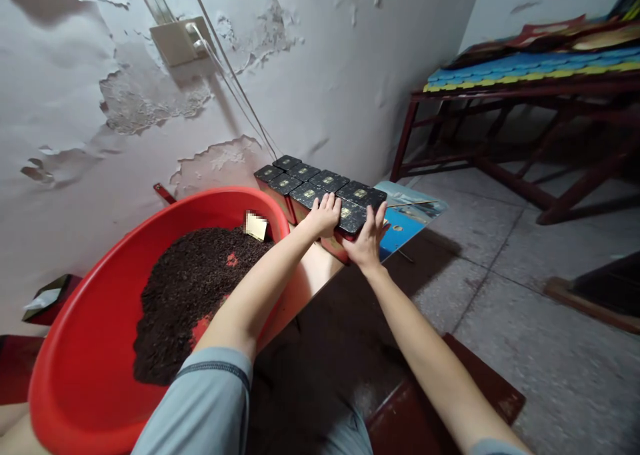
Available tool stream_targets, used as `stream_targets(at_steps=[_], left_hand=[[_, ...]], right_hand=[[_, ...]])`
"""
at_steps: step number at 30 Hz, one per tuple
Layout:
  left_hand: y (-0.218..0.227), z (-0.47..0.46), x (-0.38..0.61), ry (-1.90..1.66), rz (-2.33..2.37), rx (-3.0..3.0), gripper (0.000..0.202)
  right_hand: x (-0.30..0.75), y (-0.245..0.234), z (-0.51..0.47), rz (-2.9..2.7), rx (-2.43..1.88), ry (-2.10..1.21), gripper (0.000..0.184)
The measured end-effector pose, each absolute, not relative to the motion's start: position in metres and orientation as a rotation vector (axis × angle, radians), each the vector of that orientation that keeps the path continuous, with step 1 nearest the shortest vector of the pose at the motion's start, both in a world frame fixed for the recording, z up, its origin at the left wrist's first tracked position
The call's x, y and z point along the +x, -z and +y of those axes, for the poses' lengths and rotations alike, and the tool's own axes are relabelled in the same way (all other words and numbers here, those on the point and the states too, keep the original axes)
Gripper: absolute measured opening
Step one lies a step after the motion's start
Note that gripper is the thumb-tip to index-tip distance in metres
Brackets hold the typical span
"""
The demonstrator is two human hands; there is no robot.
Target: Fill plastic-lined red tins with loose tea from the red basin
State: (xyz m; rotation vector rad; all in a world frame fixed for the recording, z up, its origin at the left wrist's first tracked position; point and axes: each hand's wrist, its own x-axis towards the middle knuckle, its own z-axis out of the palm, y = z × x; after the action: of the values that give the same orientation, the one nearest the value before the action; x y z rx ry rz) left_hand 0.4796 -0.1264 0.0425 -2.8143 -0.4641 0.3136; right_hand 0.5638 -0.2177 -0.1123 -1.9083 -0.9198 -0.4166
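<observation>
Black-lidded box [354, 220] at front edge of table [316, 271]. Left hand [325, 218]: fingers close together on lid, grip unclear; right hand [367, 241] clasps right end. Box probably stiff, slick, fairly light; best held by opposite sides.

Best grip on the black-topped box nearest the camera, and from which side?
Probably pinch opposite edges of the black-topped box at its near right corner, coming from the near side: neighbouring boxes crowd its left and far sides, and its flat, squarish top offers little to pinch. The right hand is at that corner.
</observation>
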Motion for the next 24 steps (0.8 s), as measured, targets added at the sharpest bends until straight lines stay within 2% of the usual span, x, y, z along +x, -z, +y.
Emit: stream_targets(at_steps=[2, 4, 9, 16, 18, 20, 24], left_hand=[[-0.041, -0.125, 0.484, -0.288, -0.490, -2.814, 0.086], [-0.039, -0.124, 0.487, -0.275, -0.504, -2.829, 0.087], [-0.042, -0.125, 0.490, -0.380, -0.524, -2.881, 0.098], [-0.056, -0.127, 0.473, -0.307, -0.550, -2.929, 0.095], [-0.062, -0.127, 0.461, -0.227, -0.571, -2.959, 0.097], [-0.073, -0.125, 0.438, -0.058, -0.567, -2.978, 0.095], [-0.105, -0.102, 0.347, 0.258, -0.690, -2.839, 0.086]], right_hand=[[0.572, 0.130, -0.208, -0.865, -1.856, 0.327, 0.135], [0.577, 0.142, -0.203, -0.870, -1.830, 0.263, 0.143], [0.577, 0.143, -0.204, -0.911, -1.856, 0.158, 0.146], [0.588, 0.105, -0.232, -1.015, -2.004, 0.033, 0.153], [0.582, 0.076, -0.241, -1.105, -2.000, 0.157, 0.146], [0.562, 0.037, -0.242, -1.272, -1.886, 0.327, 0.129], [0.479, -0.038, -0.206, -1.796, -1.442, 0.407, 0.077]])
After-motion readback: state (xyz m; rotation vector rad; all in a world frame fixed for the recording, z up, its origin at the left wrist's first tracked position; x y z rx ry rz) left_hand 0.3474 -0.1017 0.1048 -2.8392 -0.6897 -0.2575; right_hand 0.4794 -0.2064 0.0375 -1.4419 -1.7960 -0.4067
